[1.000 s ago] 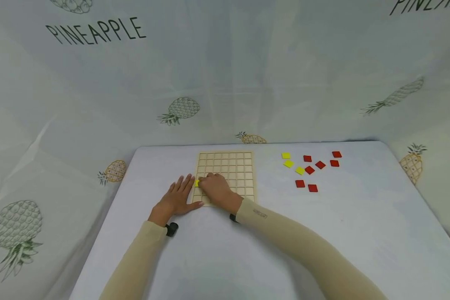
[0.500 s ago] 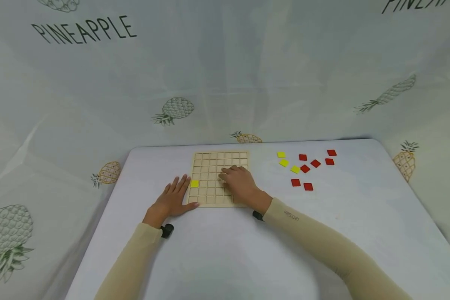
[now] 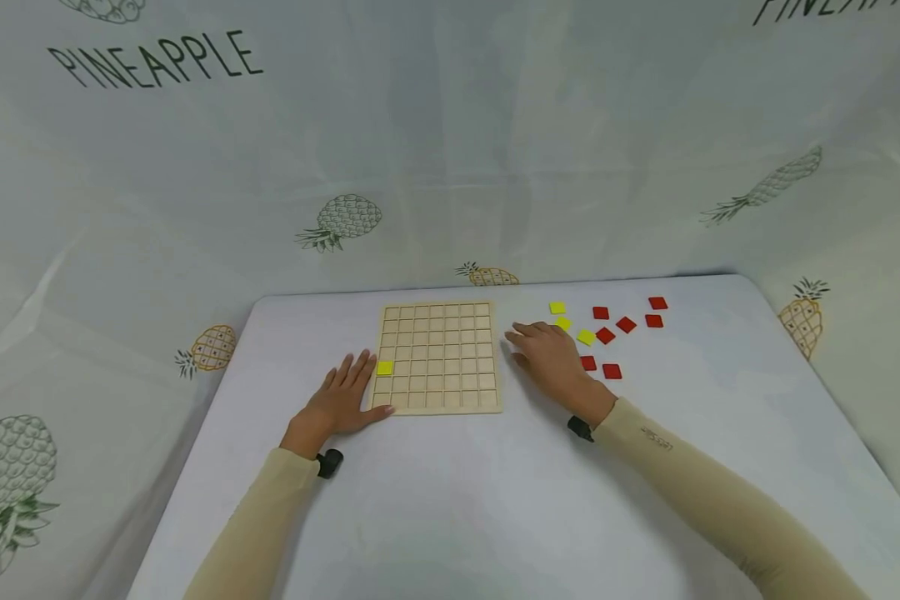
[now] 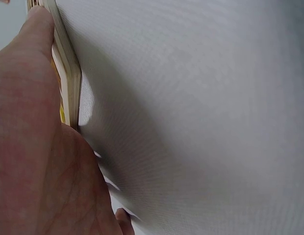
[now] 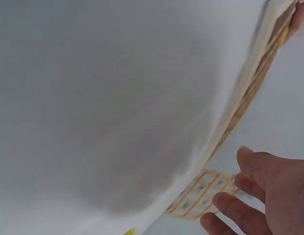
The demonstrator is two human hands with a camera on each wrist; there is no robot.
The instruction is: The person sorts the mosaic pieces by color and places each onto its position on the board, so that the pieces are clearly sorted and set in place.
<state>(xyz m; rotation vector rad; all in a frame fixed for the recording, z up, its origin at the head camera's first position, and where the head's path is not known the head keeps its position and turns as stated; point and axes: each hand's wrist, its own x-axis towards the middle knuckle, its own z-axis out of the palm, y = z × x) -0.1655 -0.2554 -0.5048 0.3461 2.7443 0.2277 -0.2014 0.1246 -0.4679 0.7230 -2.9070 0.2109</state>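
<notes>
A wooden grid board (image 3: 438,350) lies on the table, with one yellow square tile (image 3: 385,368) in a cell of its left column. My left hand (image 3: 341,396) rests at the board's left front corner, fingers straight along the left side and thumb on the front edge; in the left wrist view the thumb touches the board's edge (image 4: 72,93). My right hand (image 3: 551,358) hovers just right of the board, beside the loose tiles. In the right wrist view its fingers (image 5: 240,213) are loosely bent and hold nothing.
Loose yellow tiles (image 3: 586,337) and several red tiles (image 3: 626,325) lie flat at the back right, past the right hand. The white table (image 3: 450,500) ends at a pineapple-print cloth (image 3: 420,150) behind it.
My right hand has withdrawn from the yellow tile on the board and moved right, past the board's right edge, toward the loose tiles. My left hand stays at the board.
</notes>
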